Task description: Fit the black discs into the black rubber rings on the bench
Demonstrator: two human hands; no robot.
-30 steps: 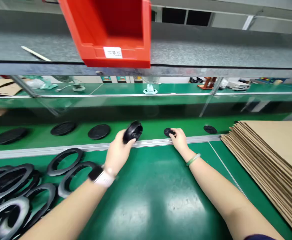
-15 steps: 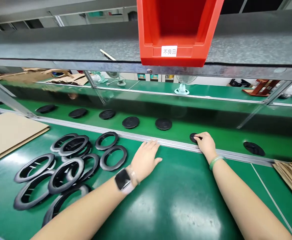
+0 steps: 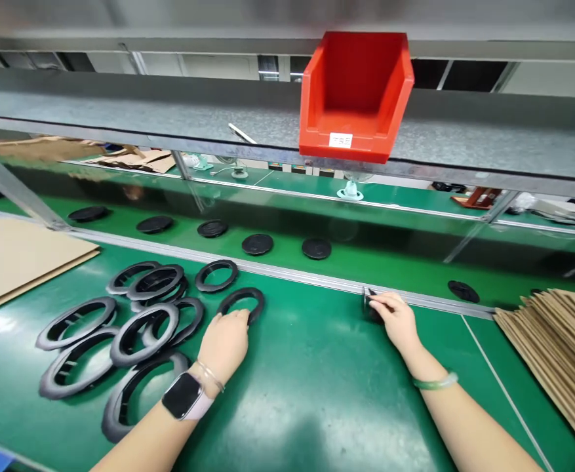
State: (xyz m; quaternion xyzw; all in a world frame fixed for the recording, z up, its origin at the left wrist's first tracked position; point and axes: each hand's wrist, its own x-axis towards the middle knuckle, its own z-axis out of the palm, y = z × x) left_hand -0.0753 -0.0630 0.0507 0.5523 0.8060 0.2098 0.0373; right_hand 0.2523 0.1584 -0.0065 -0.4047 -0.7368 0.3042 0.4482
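Observation:
In the head view my right hand pinches a black round disc, tipped on its edge and smeared by motion, just in front of the metal rail. My left hand is closed at the near rim of a black ring; its fingertips overlap the ring and partly hide it. Beside that hand, several more black rings with grey rims lie in a loose pile, one of them leaning over others. A single ring rests flat just behind.
Several black discs lie along the green belt beyond the metal rail. Cardboard sheets lie at left, and a cardboard stack stands at right. A red bin hangs over the shelf edge.
My right hand has lifted the disc off the belt and brought it over the rail, tilting it upright. My left hand has moved left and closed on a ring. The view has tipped upward.

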